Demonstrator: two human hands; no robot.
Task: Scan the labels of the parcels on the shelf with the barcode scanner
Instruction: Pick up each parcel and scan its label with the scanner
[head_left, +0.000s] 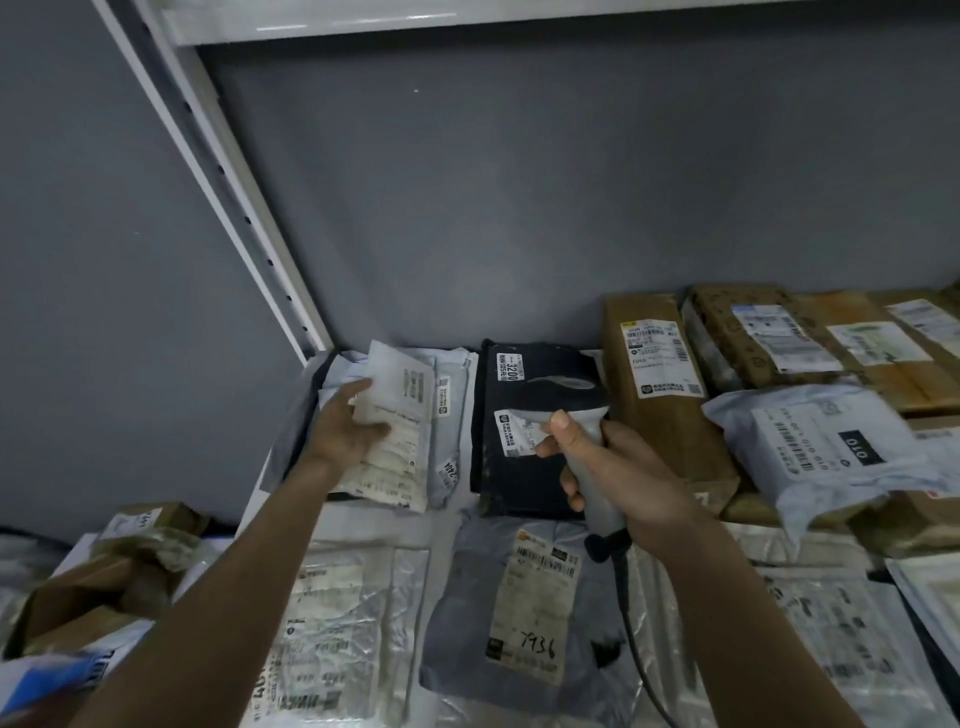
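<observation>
My right hand (618, 467) grips the handle of a grey barcode scanner (566, 400), whose dark head hangs over a black parcel (514, 467) with white labels. A dark cable (631, 608) runs down from the handle. My left hand (345, 426) holds the upper part of a small white parcel (400, 384), lifted at the shelf's back left corner over a stack of pale mailers (395, 467). A grey mailer with a handwritten "7936" label (535, 592) lies in front, below both hands.
Brown cardboard boxes (660, 374) with labels line the back right. A pale mailer marked "010" (826, 441) lies on them. Clear and silver bags (332, 623) cover the shelf front. A white upright post (234, 192) stands at left, with cartons (114, 571) lower left.
</observation>
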